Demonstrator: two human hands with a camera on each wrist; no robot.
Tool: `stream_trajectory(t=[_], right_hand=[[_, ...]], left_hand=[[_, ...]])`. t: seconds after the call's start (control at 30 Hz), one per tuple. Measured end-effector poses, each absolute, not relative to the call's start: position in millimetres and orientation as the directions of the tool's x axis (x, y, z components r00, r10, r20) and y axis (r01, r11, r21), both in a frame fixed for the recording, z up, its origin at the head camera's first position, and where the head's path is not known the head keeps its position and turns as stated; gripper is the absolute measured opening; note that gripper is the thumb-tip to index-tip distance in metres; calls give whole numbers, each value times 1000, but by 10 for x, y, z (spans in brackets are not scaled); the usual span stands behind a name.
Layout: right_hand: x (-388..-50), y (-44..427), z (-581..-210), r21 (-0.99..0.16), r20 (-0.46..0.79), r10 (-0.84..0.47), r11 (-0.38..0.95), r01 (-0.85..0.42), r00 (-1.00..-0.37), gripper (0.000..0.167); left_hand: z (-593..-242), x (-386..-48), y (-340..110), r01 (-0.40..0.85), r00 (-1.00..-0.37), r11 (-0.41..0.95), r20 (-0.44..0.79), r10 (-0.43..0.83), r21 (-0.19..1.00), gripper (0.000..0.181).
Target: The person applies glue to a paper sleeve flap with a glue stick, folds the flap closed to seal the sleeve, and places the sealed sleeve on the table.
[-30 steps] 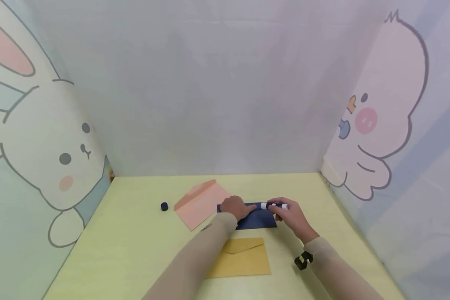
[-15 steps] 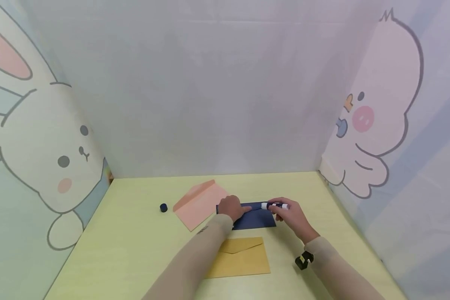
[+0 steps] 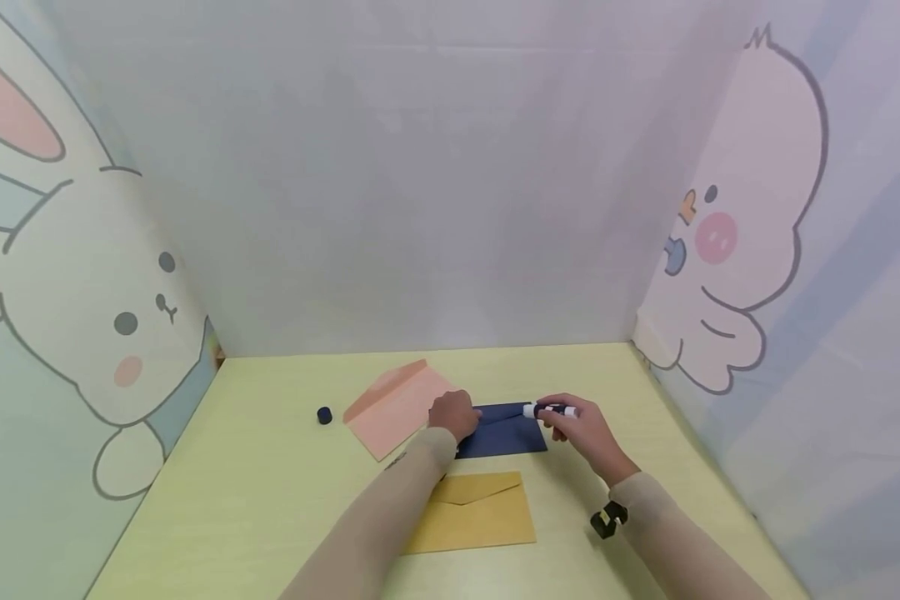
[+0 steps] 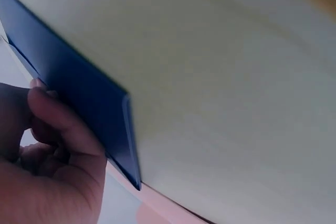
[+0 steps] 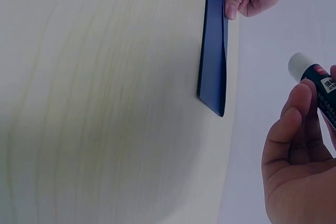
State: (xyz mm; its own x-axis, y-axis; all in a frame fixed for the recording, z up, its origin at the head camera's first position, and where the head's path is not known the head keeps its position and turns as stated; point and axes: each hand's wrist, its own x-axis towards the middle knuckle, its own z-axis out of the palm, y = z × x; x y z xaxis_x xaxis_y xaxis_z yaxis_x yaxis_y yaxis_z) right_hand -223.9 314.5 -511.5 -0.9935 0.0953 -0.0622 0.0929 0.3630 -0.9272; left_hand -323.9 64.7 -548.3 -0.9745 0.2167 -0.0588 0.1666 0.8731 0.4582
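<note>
Right hand [image 3: 588,432] pinches the glue stick [image 5: 319,78] by its dark barrel; the white end juts out beyond the fingertips, toward the left hand [image 3: 452,414]. In the right wrist view the stick is clear of the blue envelope [image 3: 504,437]. Left hand: fingers curled, grasping nothing, pressed on the envelope's left part.

Pale cartoon walls [image 3: 420,183], yellowish tabletop [image 3: 217,508]

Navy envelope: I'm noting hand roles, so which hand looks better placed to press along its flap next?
Probably the left. The left hand touches the navy envelope at its flap, while the right hand is occupied, gripping a glue stick apart from the envelope.
</note>
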Motion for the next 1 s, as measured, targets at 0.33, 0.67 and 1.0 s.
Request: stream_trajectory(t=[0.33, 0.67, 1.0], right_hand=[[-2207, 3136, -5200, -926, -91, 92, 360, 118, -992, 38], [-2251, 3109, -5090, -921, -59, 76, 379, 84, -995, 41], [-2287, 3118, -5054, -926, -72, 74, 365, 95, -995, 45]], left_hand=[[-5598, -3160, 619, 184, -970, 879, -65, 236, 441, 45], [-5466, -3005, 692, 226, -950, 827, -71, 303, 515, 55], [-5196, -3161, 372, 257, -952, 782, 10, 306, 568, 35]])
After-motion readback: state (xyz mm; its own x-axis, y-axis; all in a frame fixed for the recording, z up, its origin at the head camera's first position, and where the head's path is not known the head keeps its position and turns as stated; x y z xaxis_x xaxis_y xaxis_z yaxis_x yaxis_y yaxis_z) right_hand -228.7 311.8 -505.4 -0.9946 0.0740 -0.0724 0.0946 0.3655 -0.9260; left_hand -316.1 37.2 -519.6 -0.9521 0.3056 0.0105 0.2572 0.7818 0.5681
